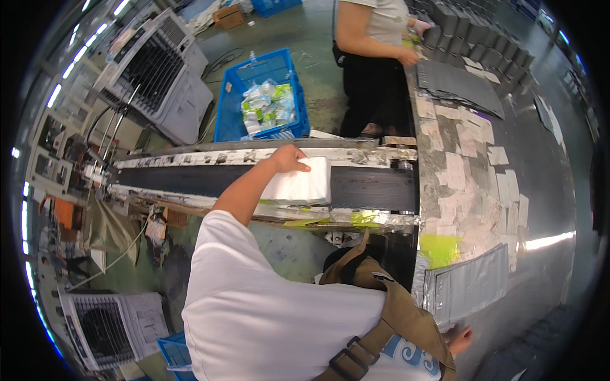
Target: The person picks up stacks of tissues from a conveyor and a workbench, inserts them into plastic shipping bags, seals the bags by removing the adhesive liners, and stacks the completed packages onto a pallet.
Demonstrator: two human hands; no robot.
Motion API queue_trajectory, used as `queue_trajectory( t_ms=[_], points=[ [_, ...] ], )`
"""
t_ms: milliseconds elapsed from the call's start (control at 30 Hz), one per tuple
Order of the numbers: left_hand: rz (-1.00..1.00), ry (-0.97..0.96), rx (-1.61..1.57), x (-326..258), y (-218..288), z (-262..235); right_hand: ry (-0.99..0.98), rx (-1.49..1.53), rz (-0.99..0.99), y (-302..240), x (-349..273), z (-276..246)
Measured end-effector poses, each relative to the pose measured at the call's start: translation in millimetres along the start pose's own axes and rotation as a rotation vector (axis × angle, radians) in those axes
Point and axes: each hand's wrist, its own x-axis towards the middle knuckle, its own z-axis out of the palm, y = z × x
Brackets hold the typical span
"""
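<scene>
My left hand [290, 159] is closed on the far edge of a white, block-shaped pack that looks like tissues [302, 183], thumb on top. The pack lies over the black belt of a narrow conveyor [375, 189]. At the lower right, beside the table, my right hand [461, 340] has its fingers curled in; part of it is hidden and I cannot make out what is in it. Just beyond that hand lies a stack of flat grey plastic bags [473, 282] on the metal table [540, 209].
Across the conveyor stands a blue crate [227, 111] with green-and-white packs [270, 105]. A co-worker [375, 57] stands by the table's far end, near more grey bags [460, 87] and rows of upright grey packages [473, 35]. Air coolers [159, 70] stand at left.
</scene>
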Motion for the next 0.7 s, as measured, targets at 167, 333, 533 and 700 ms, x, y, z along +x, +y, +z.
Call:
queue_trajectory(
  t_ms=[167, 333, 533, 700],
  points=[
    [0.069, 0.14, -0.438, 70.0, 100.6, 75.0, -0.082, 0.52, -0.233, -179.0, -5.9, -1.7],
    [0.341, 0.072, -0.915, 69.0, 312.0, 123.5, -0.637, 0.923, -0.361, -342.7, -25.6, 4.1],
    [0.346, -0.277, -1.145, 26.9, 421.4, 218.3, -0.251, 1.057, -0.153, -301.2, -6.3, -15.3],
    [1.067, -0.109, -0.39, -3.3, 400.4, 312.3, -0.132, 1.601, 0.509, -184.1, -16.7, -27.8]
  ],
)
